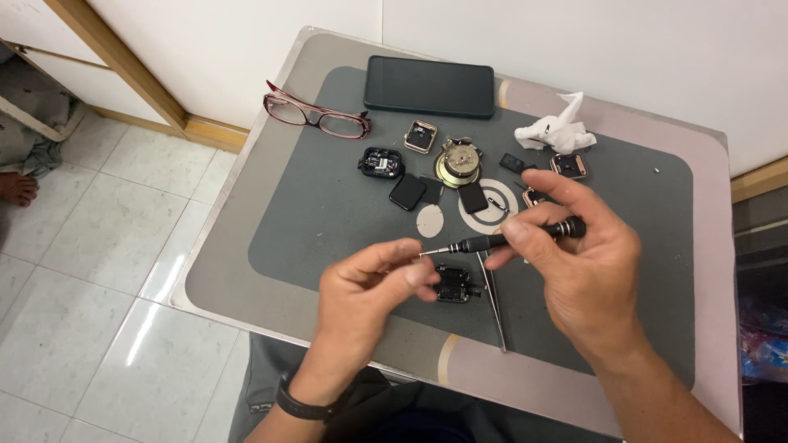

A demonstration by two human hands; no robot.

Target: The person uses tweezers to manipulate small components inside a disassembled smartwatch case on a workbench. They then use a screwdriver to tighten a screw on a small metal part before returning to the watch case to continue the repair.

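Screwdriver point(517, 236), black and slim, lies level between your hands above the grey mat point(312, 213), its tip pointing to nine o'clock. Your right hand point(587, 262) pinches its handle between thumb and fingers. Your left hand point(369, 287) has its fingertips pressed together right at the tip; whether they hold anything, you cannot tell. Just below the shaft, at six o'clock, sits a small black watch body point(454, 283), with metal tweezers point(492, 299) beside it. Towards twelve o'clock lie more watch parts point(410, 164), red-framed glasses point(316, 115), a dark phone point(429, 86) and crumpled white tissue point(554, 131).
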